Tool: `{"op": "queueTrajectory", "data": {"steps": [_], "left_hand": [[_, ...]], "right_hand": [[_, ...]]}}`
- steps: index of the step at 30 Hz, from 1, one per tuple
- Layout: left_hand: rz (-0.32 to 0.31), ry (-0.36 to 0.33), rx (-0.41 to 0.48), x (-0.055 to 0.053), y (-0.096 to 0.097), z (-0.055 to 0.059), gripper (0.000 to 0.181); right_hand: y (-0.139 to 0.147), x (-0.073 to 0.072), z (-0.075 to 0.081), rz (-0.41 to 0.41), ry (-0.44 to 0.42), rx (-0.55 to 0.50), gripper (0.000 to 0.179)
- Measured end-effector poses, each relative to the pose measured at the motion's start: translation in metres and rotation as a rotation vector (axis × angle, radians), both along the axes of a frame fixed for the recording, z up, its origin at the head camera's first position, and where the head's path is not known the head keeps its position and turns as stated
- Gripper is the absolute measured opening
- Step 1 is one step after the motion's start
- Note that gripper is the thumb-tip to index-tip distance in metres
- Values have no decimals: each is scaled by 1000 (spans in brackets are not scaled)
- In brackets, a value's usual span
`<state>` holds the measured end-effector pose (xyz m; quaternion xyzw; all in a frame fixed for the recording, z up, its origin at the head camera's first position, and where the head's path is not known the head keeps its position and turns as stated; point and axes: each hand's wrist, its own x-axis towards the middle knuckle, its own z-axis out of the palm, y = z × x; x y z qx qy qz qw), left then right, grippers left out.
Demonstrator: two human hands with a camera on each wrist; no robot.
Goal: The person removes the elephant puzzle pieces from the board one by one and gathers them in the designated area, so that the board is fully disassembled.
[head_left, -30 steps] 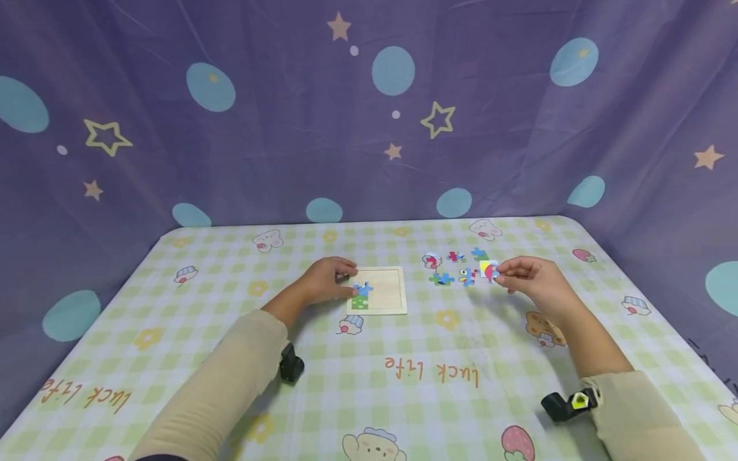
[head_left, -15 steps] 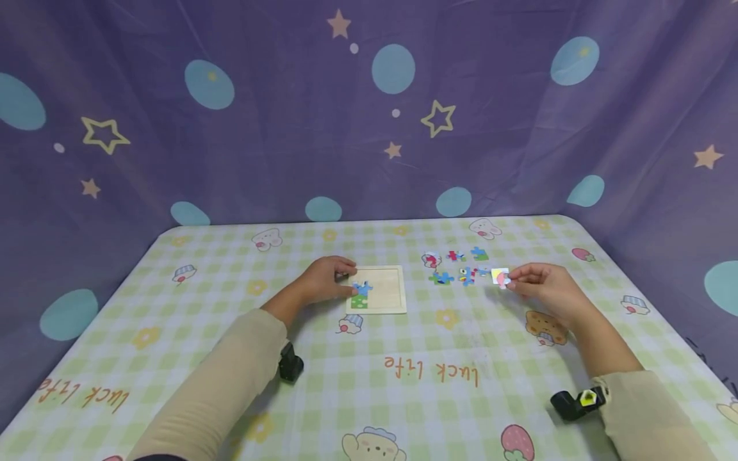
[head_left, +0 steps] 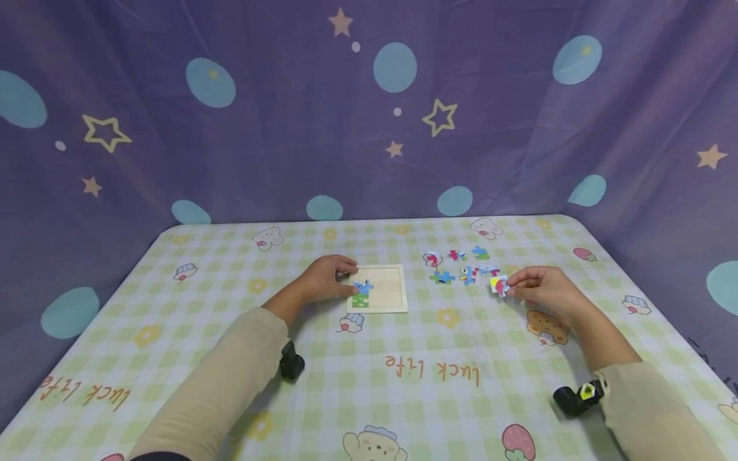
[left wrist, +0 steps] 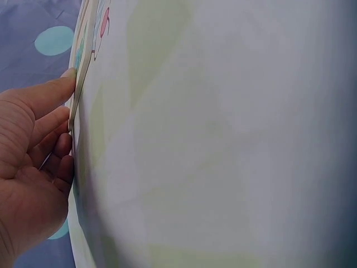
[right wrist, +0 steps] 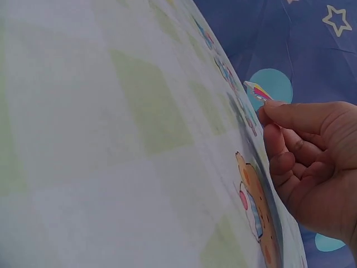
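My left hand [head_left: 325,280] grips the left side of a square wooden puzzle tray [head_left: 388,312]; in the left wrist view its thumb [left wrist: 56,92] lies on the rim. Inside the tray, along its left side, sit a blue jigsaw piece [head_left: 364,287] and a green one [head_left: 360,301]. Between thumb and fingertips, my right hand [head_left: 542,289] pinches a jigsaw piece [head_left: 498,285] with yellow, white and pink-red on it. The right wrist view has this piece [right wrist: 257,91] held up at the tips of thumb and forefinger.
Right of the tray lie several loose jigsaw pieces, among them a green-blue one [head_left: 442,278], a red one [head_left: 457,255] and a round-looking one [head_left: 432,259]. A checked cloth [head_left: 323,397] covers the table; a purple curtain [head_left: 277,141] hangs behind.
My right hand has drawn the pinched piece right and slightly toward me, away from the loose pieces, and its tilt has changed. The left hand and tray have stayed put.
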<state>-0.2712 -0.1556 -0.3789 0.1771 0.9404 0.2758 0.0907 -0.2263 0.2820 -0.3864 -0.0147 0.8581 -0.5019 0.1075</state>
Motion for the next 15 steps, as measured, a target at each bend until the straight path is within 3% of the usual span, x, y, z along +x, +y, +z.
{"op": "queueTrajectory", "data": {"steps": [8, 15], "left_hand": [[-3, 0, 4, 0, 0, 0, 50], [-3, 3, 6, -1, 0, -1, 50]], "right_hand": [[0, -5, -4, -2, -28, 68, 28], [-2, -6, -7, 0, 1, 111, 24]]}}
